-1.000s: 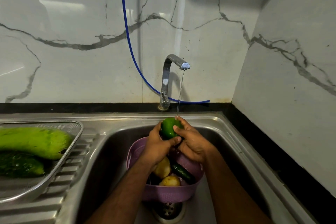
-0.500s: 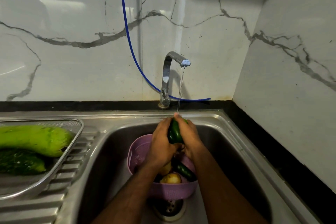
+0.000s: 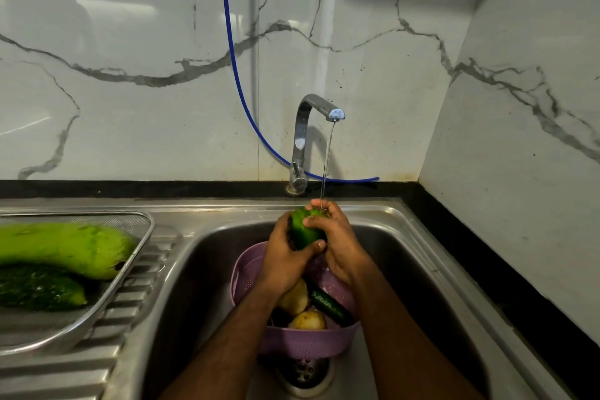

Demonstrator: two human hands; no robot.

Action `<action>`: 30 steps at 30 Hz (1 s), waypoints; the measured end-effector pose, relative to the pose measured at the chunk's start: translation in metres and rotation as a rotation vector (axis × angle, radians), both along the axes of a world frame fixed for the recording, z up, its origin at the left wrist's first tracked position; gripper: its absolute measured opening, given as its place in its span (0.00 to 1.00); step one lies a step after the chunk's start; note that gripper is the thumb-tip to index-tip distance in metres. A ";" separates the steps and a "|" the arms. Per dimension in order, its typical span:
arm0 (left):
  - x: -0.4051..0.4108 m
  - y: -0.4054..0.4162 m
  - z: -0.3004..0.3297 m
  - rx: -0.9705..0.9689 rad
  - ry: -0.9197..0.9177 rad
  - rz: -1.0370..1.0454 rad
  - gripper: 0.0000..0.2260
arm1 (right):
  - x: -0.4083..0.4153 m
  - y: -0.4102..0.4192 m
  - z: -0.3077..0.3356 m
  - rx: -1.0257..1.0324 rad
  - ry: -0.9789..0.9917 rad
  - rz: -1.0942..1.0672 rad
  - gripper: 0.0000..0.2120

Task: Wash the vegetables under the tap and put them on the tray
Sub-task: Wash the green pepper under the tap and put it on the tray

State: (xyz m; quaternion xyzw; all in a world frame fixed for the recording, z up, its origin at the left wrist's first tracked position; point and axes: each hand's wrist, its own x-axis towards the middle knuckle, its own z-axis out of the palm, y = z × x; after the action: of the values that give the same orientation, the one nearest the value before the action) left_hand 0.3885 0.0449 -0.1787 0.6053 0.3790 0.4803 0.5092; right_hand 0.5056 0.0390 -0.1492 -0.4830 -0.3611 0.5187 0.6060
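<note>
Head view: left hand (image 3: 285,256) and right hand (image 3: 337,243) grip green vegetable (image 3: 303,230) over purple colander (image 3: 302,343).

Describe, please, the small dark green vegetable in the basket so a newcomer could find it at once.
Start at the steel sink and find the purple basket standing over its drain. Along the basket's right side lies a slim dark green cucumber, angled down to the right. Its neighbours, two potatoes, are pale yellow and rounded.

Blue hose (image 3: 231,52) hangs down white marble-veined wall (image 3: 130,42), runs behind the faucet base along the black counter edge (image 3: 130,189). Drain strainer (image 3: 303,373) in basin floor.
</note>
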 end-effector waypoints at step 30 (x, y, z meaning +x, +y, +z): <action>0.001 0.002 -0.001 0.088 0.111 -0.012 0.37 | 0.000 0.008 -0.003 -0.064 0.048 -0.110 0.09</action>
State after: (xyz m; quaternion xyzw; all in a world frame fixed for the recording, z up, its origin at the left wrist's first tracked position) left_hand 0.3891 0.0470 -0.1801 0.6550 0.3817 0.4590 0.4633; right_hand 0.5057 0.0471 -0.1518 -0.5088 -0.3026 0.5075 0.6261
